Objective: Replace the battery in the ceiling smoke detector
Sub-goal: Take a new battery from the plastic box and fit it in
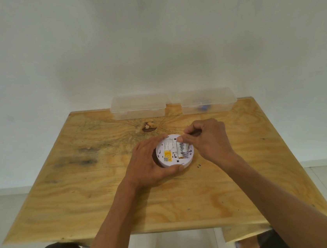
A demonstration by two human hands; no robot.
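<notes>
Plywood desk [85, 194] against a pale wall, grain dark-stained on its left part; a knot [148, 126] near the far middle; left hand [149, 164] cupped around the left and near side of the smoke detector [170, 162], its fingers curled along the far rim and the thumb pressed against the near edge, so the hand grips the round white body; the detector lies near the desk's centre, back side up, with a yellow sticker [167, 156] on the left of that face and an open battery bay to the right; two batteries [180, 148] lie side by side in the bay, pale-wrapped, running near to far; right hand [207, 139] comes in from the right, fingers bunched together, thumb and forefinger tips pinching down at the far end of the right-hand battery; whether that battery is fully seated cannot be told; at the far edge of the desk, two clear plastic boxes, lids closed: the left box [138, 106] left of centre, the right box [209, 101] just beside it, a small blue thing [204, 107] inside, too blurred to identify; both boxes well apart from the hands.
</notes>
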